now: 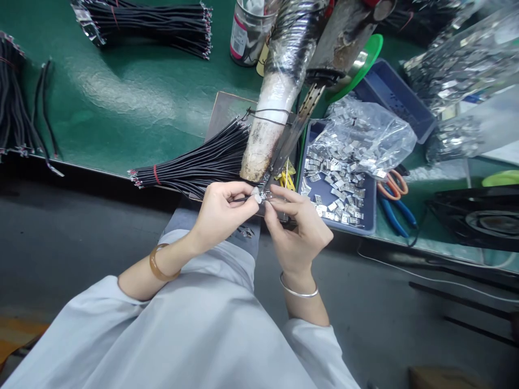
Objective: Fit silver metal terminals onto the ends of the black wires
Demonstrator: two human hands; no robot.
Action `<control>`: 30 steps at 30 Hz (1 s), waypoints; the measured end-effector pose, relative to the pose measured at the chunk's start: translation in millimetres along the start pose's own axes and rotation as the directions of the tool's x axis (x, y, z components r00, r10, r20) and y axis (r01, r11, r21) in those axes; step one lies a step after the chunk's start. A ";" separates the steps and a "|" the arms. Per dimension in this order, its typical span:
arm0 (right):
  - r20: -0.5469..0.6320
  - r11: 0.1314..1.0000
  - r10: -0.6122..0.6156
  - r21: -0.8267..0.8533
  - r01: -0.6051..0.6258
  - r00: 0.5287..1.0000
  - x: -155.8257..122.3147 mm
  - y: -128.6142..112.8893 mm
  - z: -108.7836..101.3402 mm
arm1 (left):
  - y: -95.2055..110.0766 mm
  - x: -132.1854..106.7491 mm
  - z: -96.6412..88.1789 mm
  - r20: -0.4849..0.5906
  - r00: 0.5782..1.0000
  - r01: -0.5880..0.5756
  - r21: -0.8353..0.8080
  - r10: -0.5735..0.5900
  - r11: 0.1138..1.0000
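At the bench's front edge, my left hand point(221, 213) is closed in a pinch, with a short bit of black cable point(240, 200) showing between its fingers. My right hand point(299, 220) meets it fingertip to fingertip, thumb and forefinger closed around a small metal USB plug point(265, 195). Part of the plug and the cable end are hidden by my fingers. Just above them hang the tip of a white tube point(259, 146) and a slim metal rod point(287, 138). A bundle of black cables point(194, 165), tied with a red band, lies to the left.
A blue tray point(371, 222) holds loose USB plugs point(340, 194) and a plastic bag point(368, 135). Pliers point(393, 208) lie right of it. More cable bundles point(158, 27) and a jar point(249, 38) are farther back. A black fan-like device point(478, 219) stands at the right.
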State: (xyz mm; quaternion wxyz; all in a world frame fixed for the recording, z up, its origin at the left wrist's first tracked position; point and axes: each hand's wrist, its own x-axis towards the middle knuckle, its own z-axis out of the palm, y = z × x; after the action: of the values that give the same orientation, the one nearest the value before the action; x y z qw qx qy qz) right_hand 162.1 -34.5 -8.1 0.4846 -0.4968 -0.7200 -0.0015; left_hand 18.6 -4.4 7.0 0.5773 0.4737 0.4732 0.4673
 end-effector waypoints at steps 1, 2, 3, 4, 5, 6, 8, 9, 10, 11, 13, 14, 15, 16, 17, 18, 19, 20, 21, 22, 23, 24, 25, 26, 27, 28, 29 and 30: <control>-0.001 1.000 0.001 0.000 -0.001 1.000 0.3 0.3 0.4 | 0.3 0.2 0.5 -0.005 1.000 -0.002 -0.002 0.002 1.000; -0.003 1.000 0.002 0.001 -0.002 1.000 0.6 0.5 0.8 | 0.7 0.3 1.1 -0.009 1.000 -0.008 -0.004 0.008 1.000; -0.007 1.000 0.004 0.001 -0.004 1.000 1.0 0.5 1.2 | 1.3 0.3 1.5 -0.015 1.000 -0.016 -0.006 0.016 1.000; -0.012 1.000 0.005 0.000 -0.005 1.000 1.5 0.3 1.4 | 2.1 0.4 1.9 -0.021 0.999 -0.024 -0.005 0.024 1.000; -0.020 1.000 0.005 -0.003 -0.005 1.000 2.1 -0.2 1.6 | 3.1 0.4 2.1 -0.027 0.999 -0.033 -0.002 0.033 0.999; -0.028 1.000 0.006 -0.008 -0.006 1.000 2.9 -0.8 1.6 | 4.1 0.4 2.3 -0.032 0.999 -0.040 0.002 0.041 0.999; -0.041 1.000 0.004 -0.011 -0.004 0.999 4.2 -2.2 1.4 | 6.0 0.3 2.3 -0.037 0.998 -0.053 0.011 0.054 0.999; -0.043 1.000 0.001 -0.007 -0.001 0.999 4.6 -2.8 1.2 | 6.7 0.3 2.1 -0.037 0.998 -0.057 0.012 0.057 0.998; -0.043 1.000 -0.001 0.001 0.001 0.999 4.6 -3.2 1.0 | 7.0 0.2 1.8 -0.034 0.998 -0.058 0.012 0.058 0.998; -0.039 1.000 -0.002 0.011 0.002 0.999 4.3 -3.4 0.7 | 7.2 0.1 1.4 -0.029 0.998 -0.054 0.011 0.054 0.998; -0.028 0.999 0.003 0.036 -0.002 1.000 2.5 -2.9 0.3 | 6.9 -0.3 0.3 -0.010 0.999 -0.037 0.011 0.037 0.999; -0.023 0.999 0.007 0.044 -0.006 1.000 1.4 -2.4 0.1 | 6.7 -0.6 -0.2 0.003 1.000 -0.029 0.011 0.029 1.000; -0.021 0.999 0.013 0.048 -0.012 1.000 0.3 -1.7 0.0 | 6.6 -0.9 -0.6 0.014 1.000 -0.023 0.010 0.023 1.000; -0.021 0.999 0.017 0.047 -0.016 1.000 -0.6 -1.2 0.0 | 6.4 -1.1 -0.9 0.023 1.000 -0.019 0.009 0.019 1.000; -0.024 0.999 0.019 0.045 -0.018 1.000 -1.2 -0.7 0.2 | 6.2 -1.3 -1.2 0.028 0.999 -0.018 0.008 0.018 1.000; -0.027 0.999 0.020 0.043 -0.019 0.999 -1.5 -0.3 0.3 | 6.0 -1.4 -1.3 0.029 0.999 -0.019 0.008 0.019 1.000; -0.032 0.999 0.020 0.042 -0.019 0.999 -1.6 -0.1 0.6 | 5.7 -1.4 -1.4 0.031 0.999 -0.022 0.009 0.021 1.000; -0.034 0.999 0.019 0.043 -0.018 0.999 -1.4 0.1 0.9 | 5.3 -1.3 -1.4 0.032 0.999 -0.026 0.009 0.025 1.000; -0.035 0.999 0.020 0.045 -0.018 0.999 -1.1 0.1 1.2 | 4.6 -1.2 -1.3 0.033 0.999 -0.031 0.008 0.030 1.000; -0.034 0.999 0.020 0.047 -0.018 0.999 -0.8 0.1 1.5 | 3.9 -1.0 -1.3 0.034 0.999 -0.035 0.005 0.035 0.999; -0.031 0.999 0.021 0.046 -0.019 0.999 -0.4 0.1 1.7 | 3.1 -0.8 -1.3 0.031 0.999 -0.039 0.003 0.039 0.999; -0.028 0.999 0.022 0.044 -0.021 0.999 0.1 0.1 1.8 | 2.3 -0.6 -1.2 0.026 0.999 -0.040 0.001 0.040 0.999; -0.023 0.999 0.025 0.040 -0.024 0.999 0.6 0.0 1.9 | 1.7 -0.6 -1.1 0.018 0.999 -0.040 0.001 0.040 0.999; -0.018 0.999 0.027 0.035 -0.026 0.999 1.3 -0.3 2.0 | 1.2 -0.5 -1.0 0.010 0.999 -0.040 0.004 0.040 0.999; -0.015 0.999 0.028 0.031 -0.028 0.999 2.0 -0.6 1.9 | 1.0 -0.5 -0.8 0.000 0.999 -0.040 0.008 0.040 0.999; -0.016 0.999 0.028 0.026 -0.027 0.999 2.8 -1.1 1.9 | 1.1 -0.6 -0.6 -0.010 0.999 -0.041 0.015 0.041 0.999; -0.021 0.999 0.026 0.021 -0.025 0.999 3.6 -1.6 1.8 | 1.4 -0.6 -0.4 -0.020 0.999 -0.043 0.022 0.043 0.999; -0.025 1.000 0.023 0.017 -0.022 0.999 4.2 -2.1 1.6 | 1.8 -0.6 -0.3 -0.028 0.999 -0.045 0.028 0.046 0.999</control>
State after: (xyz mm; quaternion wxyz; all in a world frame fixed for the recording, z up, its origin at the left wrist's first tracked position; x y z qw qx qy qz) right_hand 159.3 -31.7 -5.0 0.4977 -0.5007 -0.7082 0.0036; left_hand 18.1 -4.7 8.9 0.5529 0.4855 0.4770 0.4807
